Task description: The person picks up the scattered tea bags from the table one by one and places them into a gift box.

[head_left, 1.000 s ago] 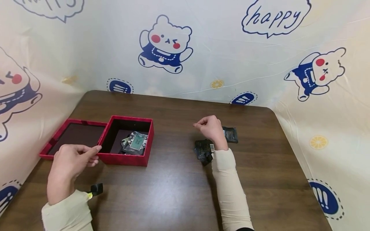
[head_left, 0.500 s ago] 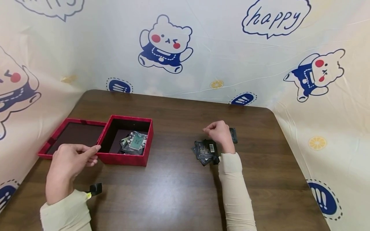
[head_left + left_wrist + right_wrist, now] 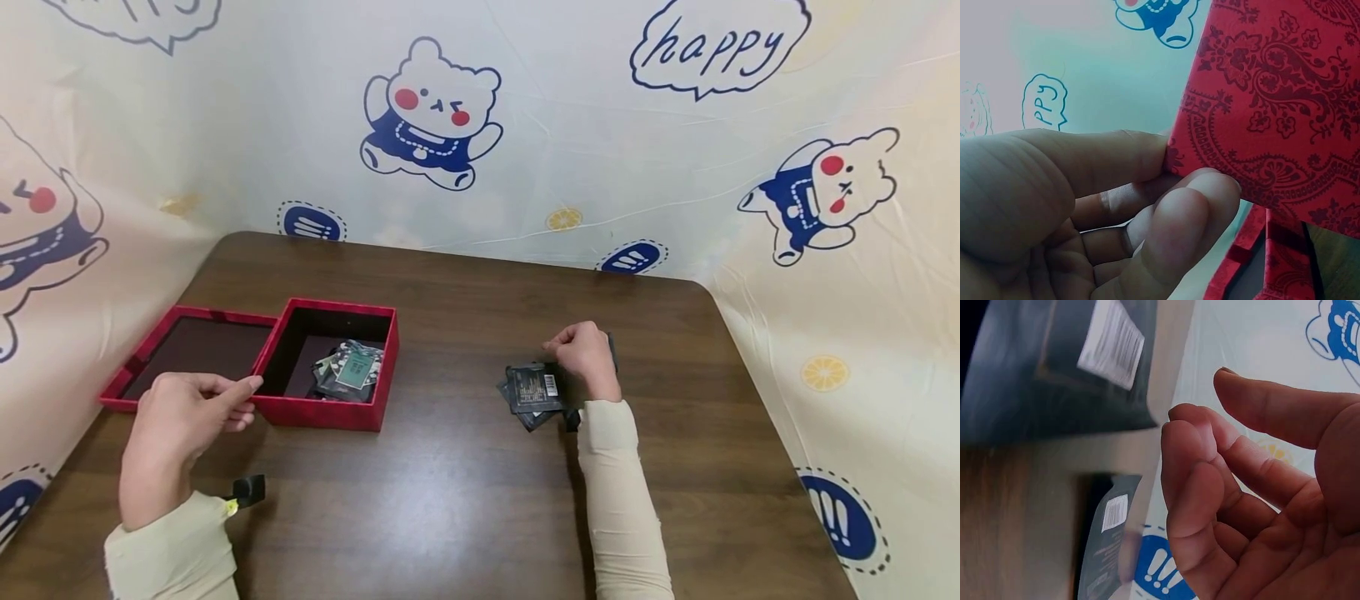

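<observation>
Pinching the box (image 3: 322,414) by its near-left corner with left hand (image 3: 187,408), presumably for steadiness; holding right hand (image 3: 585,354) loosely curled, empty, thumb-to-fingertips apart, by packets (image 3: 534,387).

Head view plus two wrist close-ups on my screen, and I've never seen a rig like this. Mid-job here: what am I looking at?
There is no machine: these are a person's bare hands. The wide picture comes from a camera on the head, looking forward and down; each close-up comes from a camera on one wrist.

On the table stands an open red box with packets inside, and what looks like its lid beside it. Farther right lie dark packets, one partly hidden behind the right hand.

The left hand pinches a corner of the box. The right holds nothing; its fingers are loosely curled near the dark packets.
</observation>
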The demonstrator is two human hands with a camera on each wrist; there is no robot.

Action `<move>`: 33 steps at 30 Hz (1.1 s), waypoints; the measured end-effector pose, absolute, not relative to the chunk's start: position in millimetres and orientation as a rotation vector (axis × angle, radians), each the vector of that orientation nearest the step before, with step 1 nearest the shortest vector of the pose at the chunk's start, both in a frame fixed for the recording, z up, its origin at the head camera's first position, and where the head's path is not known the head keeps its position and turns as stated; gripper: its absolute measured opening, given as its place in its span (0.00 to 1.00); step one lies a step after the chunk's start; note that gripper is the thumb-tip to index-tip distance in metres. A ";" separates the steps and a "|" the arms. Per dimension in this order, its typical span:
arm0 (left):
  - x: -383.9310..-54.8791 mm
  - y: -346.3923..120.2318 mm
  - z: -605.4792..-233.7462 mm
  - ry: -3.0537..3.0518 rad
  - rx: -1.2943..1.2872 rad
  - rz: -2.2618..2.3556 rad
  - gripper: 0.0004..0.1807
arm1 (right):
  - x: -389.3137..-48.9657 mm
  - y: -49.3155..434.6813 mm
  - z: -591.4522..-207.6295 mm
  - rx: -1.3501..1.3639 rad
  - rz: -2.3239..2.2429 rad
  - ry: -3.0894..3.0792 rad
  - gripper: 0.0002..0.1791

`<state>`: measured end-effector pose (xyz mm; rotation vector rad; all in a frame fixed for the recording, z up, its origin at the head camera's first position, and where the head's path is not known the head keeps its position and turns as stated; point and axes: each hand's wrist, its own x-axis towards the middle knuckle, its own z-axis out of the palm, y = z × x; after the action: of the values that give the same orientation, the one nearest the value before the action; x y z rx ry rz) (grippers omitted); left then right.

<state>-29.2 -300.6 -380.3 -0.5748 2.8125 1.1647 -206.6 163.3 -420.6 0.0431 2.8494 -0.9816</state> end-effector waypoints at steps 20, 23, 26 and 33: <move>-30.2 -301.2 -381.1 2.813 -0.564 1.164 0.28 | -204.7 177.4 -432.4 0.066 -0.928 2.756 0.08; -30.5 -301.1 -381.0 2.800 -0.573 1.176 0.28 | -204.0 177.8 -430.8 0.058 -0.945 2.716 0.06; -30.6 -300.9 -380.6 2.803 -0.568 1.178 0.28 | -204.1 179.0 -428.6 0.033 -0.931 2.686 0.06; -31.0 -302.7 -380.3 2.797 -0.560 1.178 0.30 | -203.8 181.4 -425.9 0.002 -0.902 2.660 0.07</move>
<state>-31.0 -302.7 -380.3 -0.5602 2.7974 1.1777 -203.8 181.4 -425.9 0.0015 2.6605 -0.9021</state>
